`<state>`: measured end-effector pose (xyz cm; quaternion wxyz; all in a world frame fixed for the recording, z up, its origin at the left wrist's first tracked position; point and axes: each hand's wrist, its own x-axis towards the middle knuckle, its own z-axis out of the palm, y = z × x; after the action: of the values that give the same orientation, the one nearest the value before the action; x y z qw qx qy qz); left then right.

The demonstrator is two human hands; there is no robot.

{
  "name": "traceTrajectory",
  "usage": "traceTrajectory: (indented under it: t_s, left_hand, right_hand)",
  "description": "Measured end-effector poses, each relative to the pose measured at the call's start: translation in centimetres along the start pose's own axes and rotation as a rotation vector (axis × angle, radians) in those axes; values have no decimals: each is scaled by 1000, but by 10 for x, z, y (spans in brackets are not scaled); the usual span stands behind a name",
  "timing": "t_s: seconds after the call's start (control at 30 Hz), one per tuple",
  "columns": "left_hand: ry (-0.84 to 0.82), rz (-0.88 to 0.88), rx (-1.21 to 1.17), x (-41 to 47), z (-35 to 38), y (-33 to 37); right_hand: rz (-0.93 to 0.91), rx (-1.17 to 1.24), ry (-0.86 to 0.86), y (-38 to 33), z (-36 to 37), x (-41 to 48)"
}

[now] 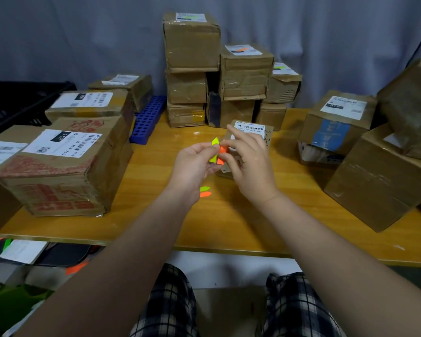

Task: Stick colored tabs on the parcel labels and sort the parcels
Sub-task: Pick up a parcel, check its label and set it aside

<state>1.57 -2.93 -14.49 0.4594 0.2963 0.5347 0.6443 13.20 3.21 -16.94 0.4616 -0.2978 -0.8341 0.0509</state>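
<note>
Tabs (214,152) in left hand (195,164) (right hand (249,161) pinching)

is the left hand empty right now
No, the left hand pinches a yellow-green tab, while the right hand pinches an orange tab right beside it.

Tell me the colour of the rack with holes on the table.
The rack is blue, seen best in the head view.

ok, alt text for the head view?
A person's left hand holds a yellow tab while the right hand pinches an orange tab, in front of a small parcel on a table. Labelled parcels stand piled around; two loose tabs lie by the left wrist.
</note>
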Motion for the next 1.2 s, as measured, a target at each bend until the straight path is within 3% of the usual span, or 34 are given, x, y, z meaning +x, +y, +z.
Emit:
traceTrajectory:
  t_s: [0.13, 0.2, 0.33, 0.67, 0.9, 1.2]
  left_hand:
    - [3, -41, 41, 5, -7, -2]
    - [-4, -59, 34, 6, -10, -4]
    - [-1, -80, -52, 5, -11, -6]
    - [7, -99, -68, 3, -9, -15]
    - [26, -202, -62, 2, -12, -25]
    - [29, -163, -55, 6, -15, -24]
  right_hand:
    - [157, 138, -189, 1, 0, 4]
    - [130, 111, -203, 2, -1, 5]
    - [-54, -57, -126, 3, 4, -3]
    - [-108, -71, 70, 8, 16, -17]
    - [-142, -85, 87, 9, 20, -27]
    - [-130, -180, 51, 11, 18, -22]
